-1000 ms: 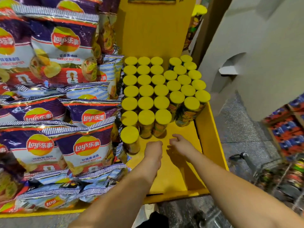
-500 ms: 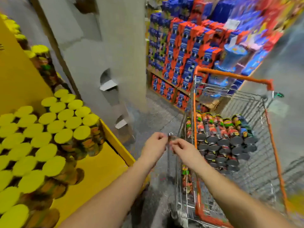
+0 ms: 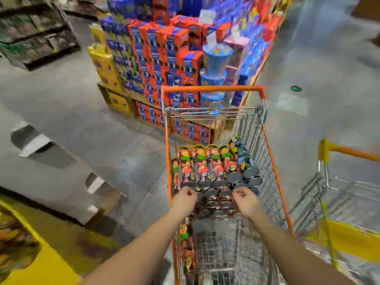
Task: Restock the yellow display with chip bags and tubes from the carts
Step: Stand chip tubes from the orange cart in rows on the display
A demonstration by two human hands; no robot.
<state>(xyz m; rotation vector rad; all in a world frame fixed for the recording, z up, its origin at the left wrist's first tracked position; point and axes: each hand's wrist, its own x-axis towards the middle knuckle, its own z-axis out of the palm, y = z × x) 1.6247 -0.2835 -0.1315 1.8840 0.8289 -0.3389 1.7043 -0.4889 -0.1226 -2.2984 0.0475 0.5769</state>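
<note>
Basically both hands are over the cart (image 3: 273, 177), empty. Left hand (image 3: 186, 197) and right hand (image 3: 244, 197) each have fingers loosely curled, gripping nothing, set apart and poised just above the near end of the tubes (image 3: 213, 171).

Tubes lie on their sides in stacked rows, dark ends facing the hands, so judged: they can be grabbed end-on, one or several per hand. One more tube (image 3: 185, 239) stands against the left wall, below the left wrist.

Room: basket nearer than the stack looks bare wire, blurred though. Orange rims close in on either side of the hands; lifting straight up is the open way out. Handle bar is beyond the stack, not in the way.

Yellow display (image 3: 41, 262) corner is down-left of the left arm, well apart, with a grey panel (image 3: 61, 171) beside it. Second cart (image 3: 339, 192) is right of the right arm; contents unclear. Boxed stock (image 3: 164, 58) is far beyond.
</note>
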